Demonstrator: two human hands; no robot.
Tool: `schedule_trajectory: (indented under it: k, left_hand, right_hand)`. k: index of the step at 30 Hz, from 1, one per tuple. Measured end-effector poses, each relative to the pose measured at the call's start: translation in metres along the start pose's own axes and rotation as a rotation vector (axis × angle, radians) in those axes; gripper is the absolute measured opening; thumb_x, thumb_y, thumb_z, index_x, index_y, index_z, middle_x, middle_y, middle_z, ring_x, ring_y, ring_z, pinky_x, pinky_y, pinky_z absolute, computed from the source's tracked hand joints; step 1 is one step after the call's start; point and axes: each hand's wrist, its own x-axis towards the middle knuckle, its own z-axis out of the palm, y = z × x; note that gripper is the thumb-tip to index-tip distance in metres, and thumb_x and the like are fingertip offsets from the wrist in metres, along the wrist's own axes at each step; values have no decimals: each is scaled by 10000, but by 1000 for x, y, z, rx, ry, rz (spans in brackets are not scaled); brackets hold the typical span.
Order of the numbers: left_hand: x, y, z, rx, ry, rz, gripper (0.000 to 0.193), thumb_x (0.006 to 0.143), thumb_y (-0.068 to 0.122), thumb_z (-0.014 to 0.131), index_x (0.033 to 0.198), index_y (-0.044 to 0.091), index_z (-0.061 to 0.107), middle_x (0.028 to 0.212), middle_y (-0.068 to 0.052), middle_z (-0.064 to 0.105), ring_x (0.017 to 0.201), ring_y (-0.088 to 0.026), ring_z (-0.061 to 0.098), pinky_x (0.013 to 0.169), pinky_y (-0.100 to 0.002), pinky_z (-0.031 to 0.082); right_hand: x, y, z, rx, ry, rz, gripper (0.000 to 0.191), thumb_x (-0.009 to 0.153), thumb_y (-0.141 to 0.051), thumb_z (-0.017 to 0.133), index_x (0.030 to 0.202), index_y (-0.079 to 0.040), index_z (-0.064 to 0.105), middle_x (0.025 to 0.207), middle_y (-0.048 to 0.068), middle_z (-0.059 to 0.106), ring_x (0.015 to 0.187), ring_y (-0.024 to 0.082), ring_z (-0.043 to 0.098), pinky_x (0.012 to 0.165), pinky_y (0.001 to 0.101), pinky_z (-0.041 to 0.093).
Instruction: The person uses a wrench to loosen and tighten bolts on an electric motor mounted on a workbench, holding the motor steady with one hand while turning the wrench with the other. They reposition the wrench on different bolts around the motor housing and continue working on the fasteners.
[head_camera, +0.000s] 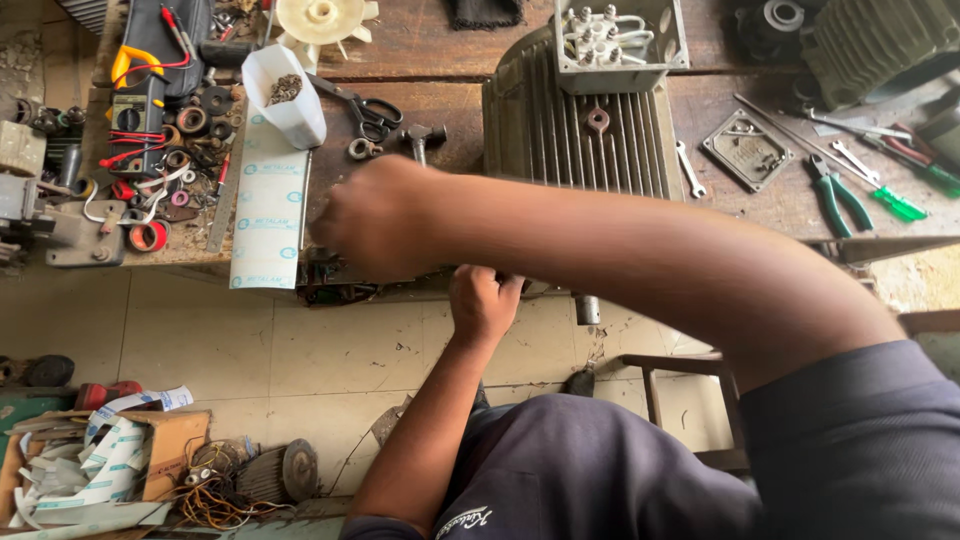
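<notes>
Both hands work at the bench front edge under the grey finned motor: right hand and left hand are closed, on what I cannot tell; the motor's terminal box stands open, so work seems unfinished.

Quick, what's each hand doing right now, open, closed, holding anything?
Left hand: curled closed under the bench edge; what it grips cannot be told.
Right hand: at the bench edge, fingers hidden; cannot be told.

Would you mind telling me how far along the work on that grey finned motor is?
Done: the motor has its terminal box open, and the flat cover plate lies on the bench beside it. In hand: both hands work at the motor's near end, right hand reaching across, left hand below; what they grip is hidden. Left: the white fan is still off.
</notes>
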Motion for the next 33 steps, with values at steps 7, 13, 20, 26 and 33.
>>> schedule_trajectory:
  k: [7, 13, 20, 26, 33]
  left_hand:
    - [2, 18, -16, -84, 30, 31, 290, 856, 100, 822, 1080, 5, 664, 1031, -127, 687, 814, -286, 713, 701, -381, 571]
    - [5, 31, -26, 34, 76, 162, 225, 865, 84, 818, 1029, -4, 691, 982, -125, 705, 840, -276, 722, 703, -362, 579]
    - [-8, 33, -44, -30, -46, 210, 156, 871, 28, 739, 1025, 17, 709, 962, -101, 722, 841, -227, 754, 713, -322, 623]
    - [-11, 22, -48, -65, -227, 247, 115, 887, 29, 769, 986, 36, 710, 946, -76, 728, 801, -174, 756, 679, -276, 643]
    - [1, 25, -31, -63, -142, 238, 199, 845, 86, 805, 983, 26, 674, 930, -94, 701, 766, -191, 738, 651, -305, 606]
  right_hand:
    - [-288, 13, 26, 396, 647, 454, 116, 835, -112, 773, 927, -104, 703, 846, 25, 717, 736, 112, 745, 625, 264, 599]
    - [-326, -1, 269, 597, 705, 902, 352, 828, 5, 687, 1169, -79, 692, 1062, 126, 758, 909, 248, 731, 725, 318, 597]
    - [-316, -27, 251, 666, 663, 908, 221, 892, -49, 693, 1113, -48, 677, 1009, 120, 719, 849, 247, 723, 697, 335, 594]
    - [-328, -25, 120, 418, 1032, 569, 210, 873, -118, 820, 1016, -86, 669, 877, 35, 710, 727, 99, 680, 609, 254, 537]
    - [-178, 17, -29, 96, 658, 67, 225, 959, -300, 749, 989, -88, 678, 725, 57, 628, 630, 237, 623, 553, 392, 477]
